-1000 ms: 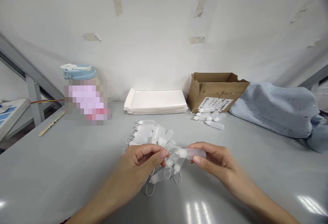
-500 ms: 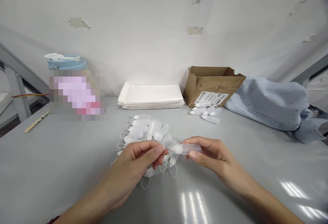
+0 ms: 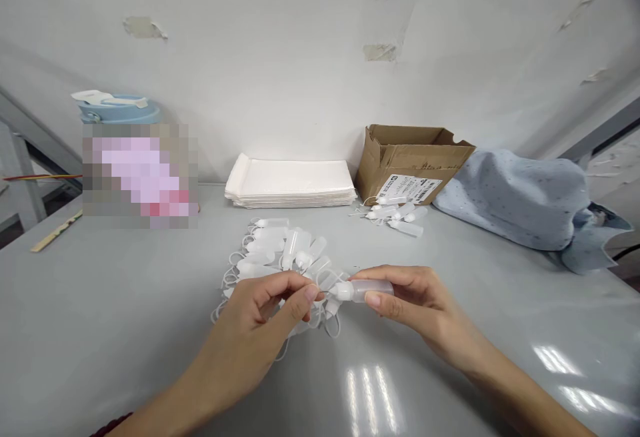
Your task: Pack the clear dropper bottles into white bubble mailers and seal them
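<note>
My right hand (image 3: 400, 293) is closed around a small translucent needle-tip squeeze bottle (image 3: 370, 290), which lies level with its white neck pointing left. A thin needle runs from the neck to the fingertips of my left hand (image 3: 280, 303). Thumb and forefinger of that hand are pinched at the needle's end; whatever sits between them is hidden. A white loop arcs near the bottle's neck. Just behind and below my left hand lies a pile of similar bottles (image 3: 267, 245) with white loops, partly covered by the hand.
Against the wall lies a stack of white padded envelopes (image 3: 295, 180). Right of it stands an open cardboard box (image 3: 415, 163), with several more bottles (image 3: 406, 228) in front. Blue cloth (image 3: 515, 203) is bunched at the right. A blue-lidded container (image 3: 120, 111) and a wooden stick (image 3: 57, 230) are at the left.
The needle's visible length between bottle and left fingertips looks a little shorter. The view has shifted slightly; both hands keep their grips.
</note>
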`<state>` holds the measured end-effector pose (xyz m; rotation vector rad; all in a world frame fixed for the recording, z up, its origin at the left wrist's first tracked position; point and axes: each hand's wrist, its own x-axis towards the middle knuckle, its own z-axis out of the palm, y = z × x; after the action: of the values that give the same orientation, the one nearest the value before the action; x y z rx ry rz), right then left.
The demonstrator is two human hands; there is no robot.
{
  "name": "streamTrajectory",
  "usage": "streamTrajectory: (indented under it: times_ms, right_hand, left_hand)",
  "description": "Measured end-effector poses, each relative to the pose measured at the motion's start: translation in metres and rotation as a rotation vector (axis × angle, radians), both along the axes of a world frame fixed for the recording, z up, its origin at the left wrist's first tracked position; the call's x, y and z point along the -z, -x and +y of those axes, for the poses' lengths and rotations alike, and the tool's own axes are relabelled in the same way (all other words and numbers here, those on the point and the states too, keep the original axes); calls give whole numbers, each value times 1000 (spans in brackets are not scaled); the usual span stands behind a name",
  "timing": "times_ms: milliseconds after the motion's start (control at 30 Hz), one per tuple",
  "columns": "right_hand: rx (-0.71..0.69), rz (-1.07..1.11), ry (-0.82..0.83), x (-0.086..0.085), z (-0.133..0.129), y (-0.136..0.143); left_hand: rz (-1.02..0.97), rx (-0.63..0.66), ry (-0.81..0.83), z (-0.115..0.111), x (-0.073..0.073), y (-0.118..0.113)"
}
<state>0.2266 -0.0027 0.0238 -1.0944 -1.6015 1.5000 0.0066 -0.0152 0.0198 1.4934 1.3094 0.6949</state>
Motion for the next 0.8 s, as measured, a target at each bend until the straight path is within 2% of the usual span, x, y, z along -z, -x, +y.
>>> streamTrajectory:
  times_ms: [233,467,667,800]
  right_hand:
    - [-17,12,-19,5,-1,0]
    - [-12,25,-56,9,-1,5]
    - [-18,8,-76,8,-3,7]
    - [14,-27,-109,7,-2,6]
  left_hand:
    - [86,24,-216,-1,-2,-5]
    - [137,43,-287,-2,2,-7]
    - [85,35,-267,0,-1,-4]
    - [79,-3,-312,3,-3,1]
